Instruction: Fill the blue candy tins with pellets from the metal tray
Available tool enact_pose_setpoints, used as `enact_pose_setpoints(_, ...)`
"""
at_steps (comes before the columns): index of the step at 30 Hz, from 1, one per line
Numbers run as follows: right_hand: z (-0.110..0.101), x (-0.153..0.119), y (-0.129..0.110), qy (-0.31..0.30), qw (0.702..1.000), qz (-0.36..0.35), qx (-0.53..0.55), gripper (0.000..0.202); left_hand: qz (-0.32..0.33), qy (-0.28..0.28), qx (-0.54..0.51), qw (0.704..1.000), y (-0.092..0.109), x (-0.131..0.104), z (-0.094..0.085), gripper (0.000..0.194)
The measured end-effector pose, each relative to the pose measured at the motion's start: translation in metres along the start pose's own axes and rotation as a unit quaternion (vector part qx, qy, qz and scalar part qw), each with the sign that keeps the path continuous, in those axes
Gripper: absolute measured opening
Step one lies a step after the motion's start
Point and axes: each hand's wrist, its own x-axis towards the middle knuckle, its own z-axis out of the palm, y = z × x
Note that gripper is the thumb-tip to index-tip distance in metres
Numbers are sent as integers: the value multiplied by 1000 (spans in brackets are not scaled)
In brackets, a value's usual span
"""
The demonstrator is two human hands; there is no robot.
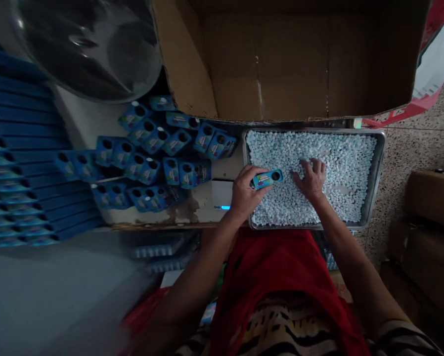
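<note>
My left hand (244, 194) is wrapped round a small blue box (266, 179) with a dark round hole in its end. The box is held over the left side of a metal tray (378, 173). Small pale blue and white pellets (277, 148) fill the tray in a layer. Among them, near the middle, rests my right hand (311, 180), its fingers spread and the tips in the pellets. Just left of my left hand lies a white scale (222, 193) with a lit blue display, partly covered by the hand.
Several more blue boxes (177, 142) stand in groups on the table at the left. Rows of stacked blue boxes (32, 168) fill the far left. A large open cardboard box (296, 64) borders the tray at the back, beside a big dark bowl (92, 44). Brown cartons (429, 237) stand at the right.
</note>
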Motion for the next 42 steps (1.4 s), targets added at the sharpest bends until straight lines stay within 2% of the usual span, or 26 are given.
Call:
enact_pose_setpoints(2, -7, 0, -2, -19, 994, 49, 93, 36, -16, -5, 14, 1000, 1, -3, -2, 35)
enact_pose_setpoints(3, -11, 2, -4, -24, 982, 97, 163, 32, -25, -5, 21, 999, 2, -4, -2, 35)
enact_pose_setpoints(4, -17, 3, -7, -33, 956, 154, 247, 31, -33, -5, 27, 999, 2, -5, -1, 35)
enact_pose_setpoints(5, -23, 4, -11, -50, 914, 209, 343, 33, -39, -7, 34, 999, 2, -5, 1, 36)
enact_pose_setpoints(7, -35, 3, -26, -99, 793, 277, 533, 42, -45, -14, 44, 998, 2, -6, 5, 37)
enact_pose_setpoints(9, -48, -1, -49, -125, 680, 272, 669, 49, -45, -21, 50, 997, 4, -6, 9, 38)
enact_pose_setpoints(10, -55, -4, -62, -117, 645, 251, 713, 51, -43, -26, 51, 997, 5, -6, 10, 39)
enact_pose_setpoints(11, -61, -7, -76, -99, 625, 224, 741, 51, -39, -31, 51, 997, 6, -5, 12, 41)
enact_pose_setpoints(12, -66, -9, -89, -77, 620, 196, 756, 51, -35, -36, 49, 998, 7, -6, 13, 41)
enact_pose_setpoints(13, -71, -11, -101, -52, 626, 168, 759, 52, -30, -42, 44, 998, 9, -6, 14, 42)
enact_pose_setpoints(15, -77, -13, -118, -11, 661, 116, 741, 53, -24, -46, 30, 998, 12, -7, 16, 41)
enact_pose_setpoints(18, -81, -14, -128, 22, 706, 65, 705, 55, -17, -35, 12, 999, 15, -9, 21, 39)
enact_pose_setpoints(23, -83, -13, -132, 110, 723, 79, 677, 60, 12, -8, 6, 1000, 24, -14, 30, 39)
enact_pose_setpoints(27, -89, -16, -140, 130, 722, 85, 674, 66, 45, 4, 36, 998, 35, -17, 35, 36)
enact_pose_setpoints(29, -94, -17, -138, 131, 705, 97, 690, 66, 64, 7, 48, 997, 38, -19, 35, 35)
enact_pose_setpoints(30, -96, -17, -134, 127, 684, 117, 709, 65, 70, 9, 50, 996, 38, -19, 35, 35)
enact_pose_setpoints(31, -99, -16, -129, 119, 654, 146, 733, 63, 71, 12, 48, 996, 36, -19, 34, 35)
enact_pose_setpoints(34, -107, -13, -102, 73, 538, 255, 800, 52, 34, 30, 1, 999, 24, -18, 35, 39)
enact_pose_setpoints(36, -112, -13, -83, 55, 482, 319, 814, 45, -4, 30, -57, 998, 14, -16, 39, 40)
enact_pose_setpoints(37, -114, -14, -74, 52, 466, 343, 814, 44, -16, 21, -80, 996, 10, -15, 41, 40)
enact_pose_setpoints(39, -117, -20, -60, 42, 454, 370, 809, 41, -20, -3, -103, 994, 6, -14, 46, 41)
enact_pose_setpoints(42, -117, -31, -52, 4, 480, 357, 802, 30, -1, -10, -85, 996, 7, -17, 50, 45)
